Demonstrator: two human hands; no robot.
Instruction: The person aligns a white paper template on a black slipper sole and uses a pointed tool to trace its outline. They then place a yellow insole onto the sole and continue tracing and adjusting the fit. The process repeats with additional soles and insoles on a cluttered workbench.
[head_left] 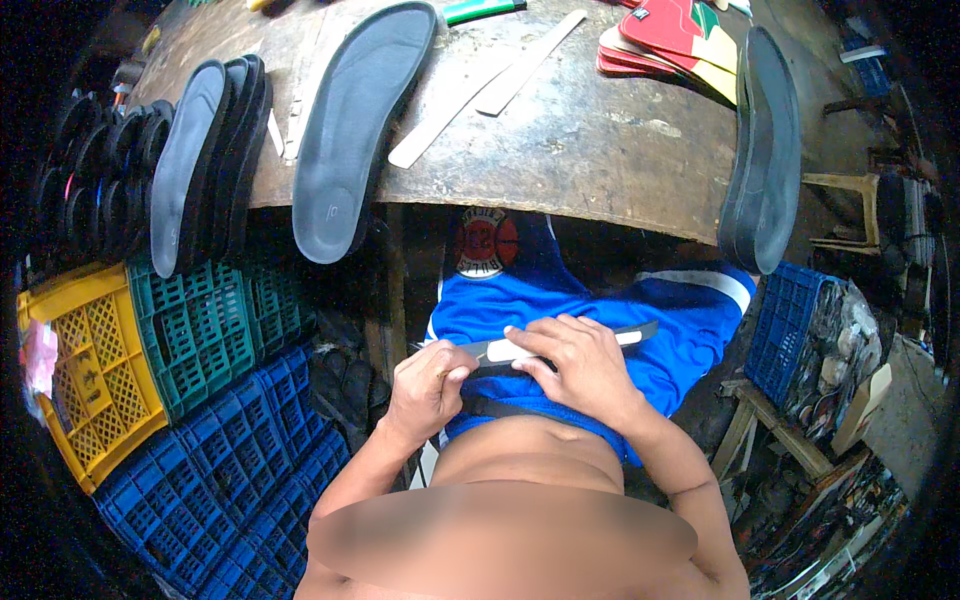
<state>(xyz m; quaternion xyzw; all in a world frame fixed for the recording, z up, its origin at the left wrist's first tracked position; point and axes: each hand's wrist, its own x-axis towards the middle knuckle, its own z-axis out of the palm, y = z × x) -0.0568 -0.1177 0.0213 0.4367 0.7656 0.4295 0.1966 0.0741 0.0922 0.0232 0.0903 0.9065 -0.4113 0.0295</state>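
Observation:
Above my lap, both hands hold a long narrow dark strip (649,330) with a white strip (507,349) lying along it. My left hand (430,388) is closed round its left end, thumb pressed in against the fingers. Across the middle lies my right hand (583,366), fingers bent over the strip and thumb beneath, pinching it. The dark end sticks out to the right past my fingers. A thin greyish tip shows beside my left fingers; what it belongs to I cannot make out.
On the worn table (540,165) a large black shoe sole (360,125) overhangs the front edge. More soles (190,165) stand at left, others (765,150) at right. Pale flat strips (450,115) and red-and-yellow cut pieces (675,45) lie farther back. Plastic crates (215,465) flank me at left.

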